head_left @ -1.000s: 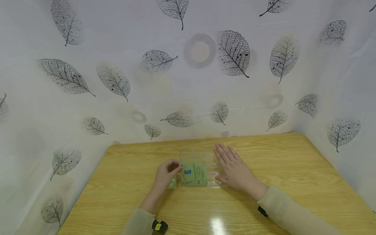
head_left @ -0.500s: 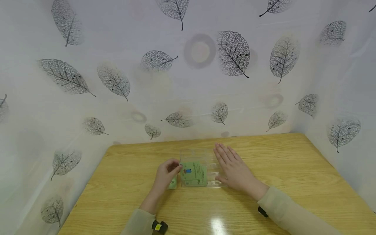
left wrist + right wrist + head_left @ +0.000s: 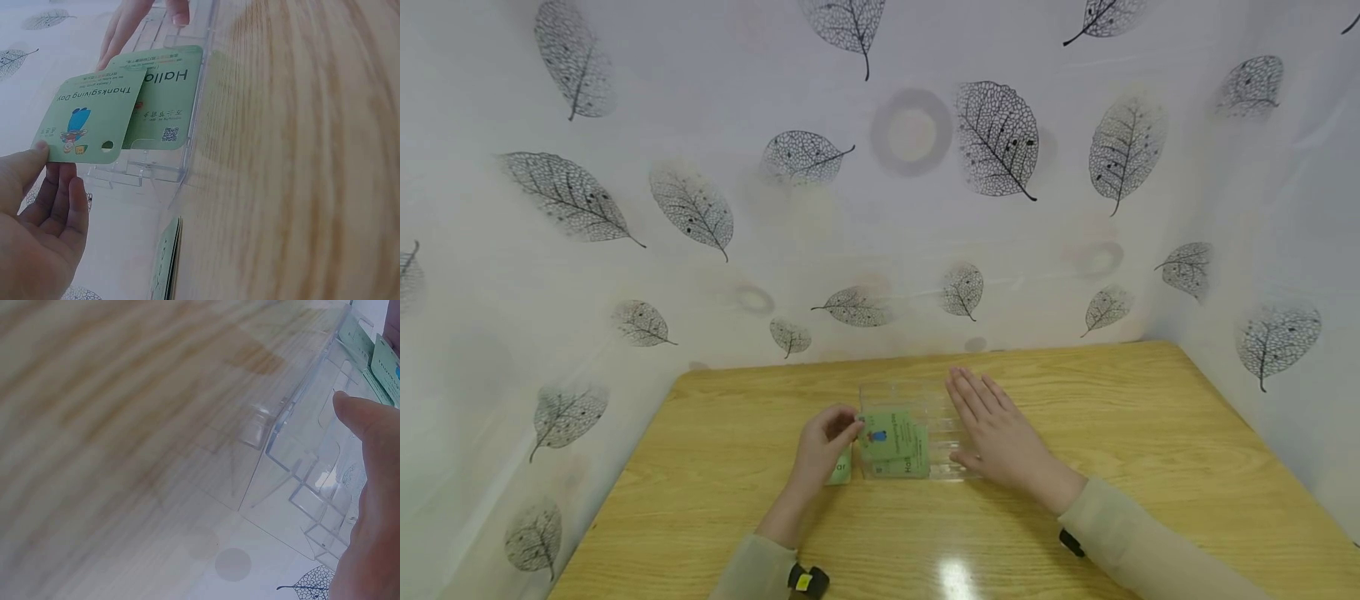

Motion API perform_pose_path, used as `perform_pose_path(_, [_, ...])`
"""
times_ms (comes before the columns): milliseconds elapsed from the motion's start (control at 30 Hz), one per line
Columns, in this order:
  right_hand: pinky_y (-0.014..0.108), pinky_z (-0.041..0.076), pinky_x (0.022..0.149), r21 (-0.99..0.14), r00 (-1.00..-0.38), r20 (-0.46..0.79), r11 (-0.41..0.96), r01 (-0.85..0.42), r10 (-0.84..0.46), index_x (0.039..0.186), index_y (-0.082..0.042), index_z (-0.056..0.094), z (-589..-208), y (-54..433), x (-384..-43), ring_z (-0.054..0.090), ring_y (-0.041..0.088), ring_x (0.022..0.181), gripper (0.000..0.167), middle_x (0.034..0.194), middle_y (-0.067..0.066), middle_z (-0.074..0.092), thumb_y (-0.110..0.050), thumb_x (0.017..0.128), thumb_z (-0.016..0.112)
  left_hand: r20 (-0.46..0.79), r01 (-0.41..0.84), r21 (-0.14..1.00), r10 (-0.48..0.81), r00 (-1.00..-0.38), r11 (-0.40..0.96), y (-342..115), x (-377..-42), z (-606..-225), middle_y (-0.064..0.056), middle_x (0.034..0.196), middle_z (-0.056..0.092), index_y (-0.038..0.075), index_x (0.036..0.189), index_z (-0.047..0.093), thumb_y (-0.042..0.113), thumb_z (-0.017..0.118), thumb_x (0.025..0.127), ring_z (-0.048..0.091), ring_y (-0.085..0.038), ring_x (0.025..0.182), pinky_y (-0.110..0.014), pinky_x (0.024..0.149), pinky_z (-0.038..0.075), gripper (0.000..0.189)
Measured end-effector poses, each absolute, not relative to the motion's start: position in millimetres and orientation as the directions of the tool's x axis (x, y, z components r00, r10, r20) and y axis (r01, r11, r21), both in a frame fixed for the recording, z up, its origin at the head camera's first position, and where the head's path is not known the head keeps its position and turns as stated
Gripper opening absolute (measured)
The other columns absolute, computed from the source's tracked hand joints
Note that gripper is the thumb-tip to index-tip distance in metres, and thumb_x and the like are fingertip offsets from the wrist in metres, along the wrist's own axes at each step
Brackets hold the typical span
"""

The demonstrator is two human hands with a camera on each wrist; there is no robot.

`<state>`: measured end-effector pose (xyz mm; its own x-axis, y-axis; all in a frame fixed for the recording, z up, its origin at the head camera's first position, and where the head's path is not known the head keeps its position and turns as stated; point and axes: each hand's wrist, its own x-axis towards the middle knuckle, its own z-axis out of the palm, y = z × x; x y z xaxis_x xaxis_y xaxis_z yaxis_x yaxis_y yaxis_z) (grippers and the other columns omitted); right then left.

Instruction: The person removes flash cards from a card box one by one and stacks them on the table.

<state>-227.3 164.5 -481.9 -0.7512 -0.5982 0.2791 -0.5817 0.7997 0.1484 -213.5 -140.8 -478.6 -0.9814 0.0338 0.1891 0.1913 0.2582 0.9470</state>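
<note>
My left hand (image 3: pixel 820 450) pinches one corner of a green flashcard (image 3: pixel 87 119) printed "Thanksgiving Day", with a small figure and a punched hole. It partly overlaps a second green flashcard (image 3: pixel 167 103) whose visible letters read "Hallo". That second card lies in a clear plastic organizer box (image 3: pixel 942 421) with several compartments. At the box's right side rests my right hand (image 3: pixel 1000 437), fingers straight and nothing gripped. In the right wrist view its thumb (image 3: pixel 359 412) reaches over the clear plastic. Beside the box's left end, a small stack of green cards (image 3: pixel 166 259) lies partly behind my left hand.
The box stands on a wood-grain table (image 3: pixel 700 500). A pale curtain with a leaf print (image 3: pixel 910 217) rises behind the table and along both sides. Each wrist wears a dark strap, the left one showing a device (image 3: pixel 808 578).
The Thanksgiving card has shifted slightly away and to the left, so more of the lettering on the card beneath shows. The right hand stays in place.
</note>
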Motion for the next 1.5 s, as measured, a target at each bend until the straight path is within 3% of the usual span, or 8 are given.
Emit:
perform_pose_path(667, [0.054, 0.016, 0.135, 0.152, -0.748, 0.284, 0.799, -0.582, -0.6, 0.167, 0.002, 0.02, -483.6, 165.2, -227.5, 0.015, 0.037, 0.165, 0.113, 0.178, 0.02, 0.013, -0.065, 0.092, 0.072, 0.23, 0.224, 0.94, 0.009, -0.973, 0.256, -145.5, -211.3, -479.7, -0.022, 0.105, 0.072, -0.005, 0.11, 0.071, 0.0, 0.069, 0.1, 0.064, -0.002, 0.087, -0.017, 0.081, 0.058, 0.011])
perform_pose_path(1000, [0.054, 0.018, 0.134, 0.154, -0.741, 0.293, 0.794, -0.587, -0.604, 0.166, 0.003, 0.021, -482.6, 164.7, -227.2, 0.023, 0.04, 0.163, 0.113, 0.177, 0.021, 0.014, -0.065, 0.091, 0.072, 0.215, 0.205, 0.945, -0.01, -0.977, 0.256, -150.2, -210.3, -479.0, -0.022, 0.107, 0.073, -0.004, 0.112, 0.071, 0.0, 0.069, 0.1, 0.064, -0.003, 0.086, -0.017, 0.081, 0.058, 0.012])
perform_pose_path(1500, [0.053, 0.016, 0.135, 0.143, -0.751, 0.277, 0.799, -0.584, -0.599, 0.167, 0.002, 0.02, -480.5, 164.6, -225.5, 0.016, 0.037, 0.165, 0.112, 0.178, 0.02, 0.013, -0.064, 0.092, 0.072, 0.184, 0.169, 0.948, -0.031, -0.982, 0.269, -154.3, -208.1, -476.8, -0.021, 0.108, 0.073, -0.004, 0.112, 0.071, 0.002, 0.07, 0.1, 0.065, -0.003, 0.087, -0.016, 0.083, 0.057, 0.014])
